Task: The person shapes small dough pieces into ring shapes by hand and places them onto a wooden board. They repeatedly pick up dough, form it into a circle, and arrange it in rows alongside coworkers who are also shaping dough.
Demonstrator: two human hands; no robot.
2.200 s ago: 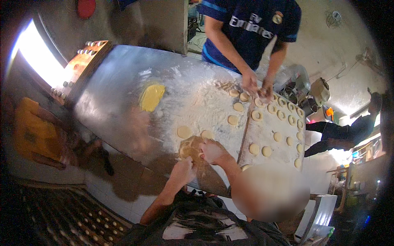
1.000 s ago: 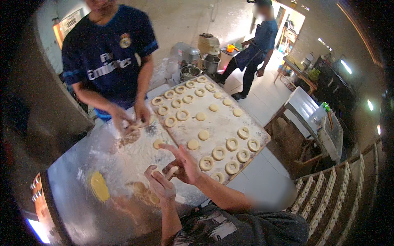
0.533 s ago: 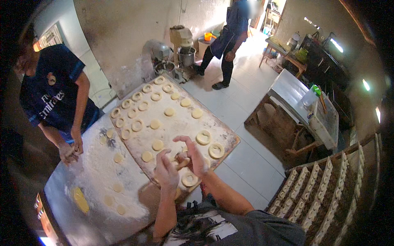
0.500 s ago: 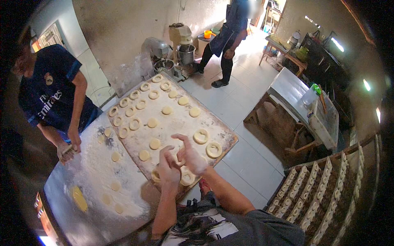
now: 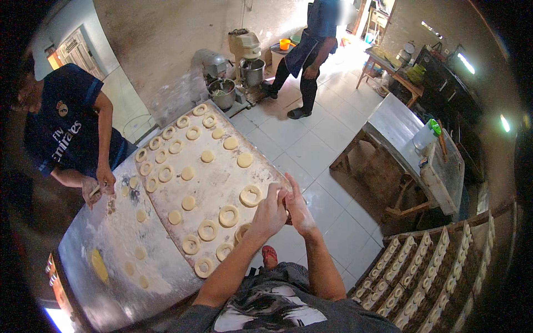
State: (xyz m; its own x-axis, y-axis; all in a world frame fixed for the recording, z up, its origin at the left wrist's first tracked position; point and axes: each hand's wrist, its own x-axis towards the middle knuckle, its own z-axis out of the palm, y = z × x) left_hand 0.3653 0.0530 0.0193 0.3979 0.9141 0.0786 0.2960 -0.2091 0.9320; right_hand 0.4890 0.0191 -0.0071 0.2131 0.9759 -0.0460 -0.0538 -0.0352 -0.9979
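My left hand (image 5: 270, 214) and my right hand (image 5: 300, 213) are pressed together, dusted with flour, over the right edge of a floured board (image 5: 219, 177). Their fingers close against each other; whatever lies between the palms is hidden. Close to my left hand rests a dough ring (image 5: 251, 195), with another dough ring (image 5: 228, 216) beside it. A further ring (image 5: 242, 233) is partly covered by my left forearm. Several more rings cover the board's near and far left parts, and small flat dough discs (image 5: 189, 202) lie among them.
A metal table (image 5: 111, 288) with scattered flour adjoins the board; a yellow oval (image 5: 99, 266) lies there. At the left a co-worker (image 5: 72, 127) handles a small piece. Mixers (image 5: 222, 91) stand behind, near another person (image 5: 313, 55). Racked trays of rings (image 5: 422, 272) fill the lower right.
My hands have moved right, from above the board's near part to its right edge, and come together. More rings on the near part are now uncovered.
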